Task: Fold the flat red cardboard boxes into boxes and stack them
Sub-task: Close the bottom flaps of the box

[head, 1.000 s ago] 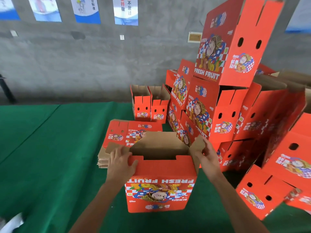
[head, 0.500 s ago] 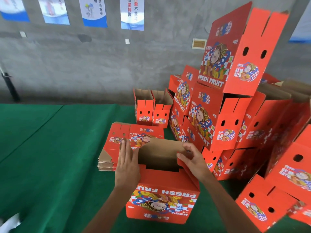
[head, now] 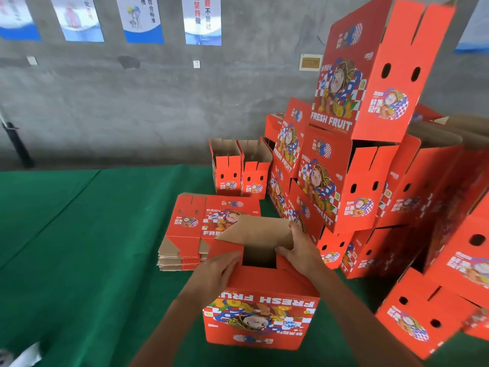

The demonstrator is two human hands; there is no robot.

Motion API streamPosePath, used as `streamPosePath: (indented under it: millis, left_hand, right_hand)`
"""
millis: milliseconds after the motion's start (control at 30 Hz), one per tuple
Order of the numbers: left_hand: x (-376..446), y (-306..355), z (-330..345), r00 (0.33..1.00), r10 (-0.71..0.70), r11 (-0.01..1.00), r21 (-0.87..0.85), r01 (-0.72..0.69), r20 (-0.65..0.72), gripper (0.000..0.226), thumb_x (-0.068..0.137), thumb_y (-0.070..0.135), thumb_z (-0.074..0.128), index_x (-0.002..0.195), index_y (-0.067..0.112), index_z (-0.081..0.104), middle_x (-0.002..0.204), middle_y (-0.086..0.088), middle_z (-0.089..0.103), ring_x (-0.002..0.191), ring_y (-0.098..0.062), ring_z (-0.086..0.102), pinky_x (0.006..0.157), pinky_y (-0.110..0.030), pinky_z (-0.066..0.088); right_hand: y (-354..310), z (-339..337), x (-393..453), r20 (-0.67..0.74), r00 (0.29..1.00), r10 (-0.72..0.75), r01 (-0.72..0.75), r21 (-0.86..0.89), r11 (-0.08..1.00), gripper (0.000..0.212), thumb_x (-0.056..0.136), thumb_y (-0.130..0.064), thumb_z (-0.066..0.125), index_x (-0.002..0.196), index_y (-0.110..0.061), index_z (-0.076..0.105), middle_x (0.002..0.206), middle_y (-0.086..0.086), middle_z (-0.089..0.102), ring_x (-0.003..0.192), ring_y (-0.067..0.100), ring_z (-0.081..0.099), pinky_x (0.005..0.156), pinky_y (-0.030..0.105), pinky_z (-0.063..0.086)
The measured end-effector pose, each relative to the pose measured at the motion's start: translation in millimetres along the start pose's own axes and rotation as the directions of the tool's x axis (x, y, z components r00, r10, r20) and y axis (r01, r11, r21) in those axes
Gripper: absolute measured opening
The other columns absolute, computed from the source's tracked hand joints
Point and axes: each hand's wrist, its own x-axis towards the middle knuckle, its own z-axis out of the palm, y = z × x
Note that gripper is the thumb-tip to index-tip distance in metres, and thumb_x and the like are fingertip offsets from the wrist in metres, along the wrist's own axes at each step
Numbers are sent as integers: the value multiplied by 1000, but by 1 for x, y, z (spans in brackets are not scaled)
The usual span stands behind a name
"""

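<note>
Item, in progress: one red box (head: 260, 311), standing on the green cloth of the table (head: 79, 247), near centre, with its printed face upside down toward us. Its top is partly closed: a brown flap (head: 258, 230) stands up at the far side, and a square gap remains open in the middle.

Hands: our left hand (head: 218, 268) lies over the left flap, fingers mostly straight, pressing it down and inward, as far as we can tell. Our right hand (head: 300, 249) presses on the right flap, with fingers reaching up to the edge of the brown flap; whether any finger is curled round that edge we cannot tell.

Stock still flat: a stack of flat boxes (head: 203, 229) lies just beyond the box in hand, slightly left of it. Several layers show at its near edge; we cannot count them.

Stock done: a tall pile of folded boxes (head: 352, 160) rises at the right and far right, several tiers high, some boxes tilted. Two narrower open boxes (head: 239, 170) stand side by side at the far edge, left of the pile. One more folded box (head: 420, 313) lies tilted at the near right.

Our judgement of progress: well advanced, with many boxes folded and stacked. Left to do: close the remaining flaps of the present box, set it on the pile, then fold the flat stack.

Fixtures: grey wall with posters (head: 202, 19) at the far side.
</note>
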Motion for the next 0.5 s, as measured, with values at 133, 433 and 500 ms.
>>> streamPosePath:
  millis: [133,433,500]
  left_hand:
    - [9,-7,3,999,-42,998,46,43,-10,29,110,16,45,129,17,66,115,19,72,108,16,56,118,-42,36]
    - [14,-9,9,939,-336,923,-221,314,-71,30,95,69,37,102,41,44,106,10,54,97,-5,53,81,-28,46]
    - [15,-10,8,930,-363,919,-191,346,-64,50,90,75,44,122,36,45,128,9,45,120,-10,43,101,-37,46]
  right_hand:
    - [7,-6,-13,110,987,-114,95,169,981,63,97,-68,49,150,-34,45,150,-12,50,140,9,43,116,41,38]
    - [19,-10,-29,186,967,-175,168,50,984,45,101,-62,45,143,-48,53,152,-17,48,142,7,36,119,47,30]
    - [20,-9,-29,215,962,-167,174,-10,985,57,97,-65,52,150,-44,45,154,-14,45,141,9,37,117,46,34]
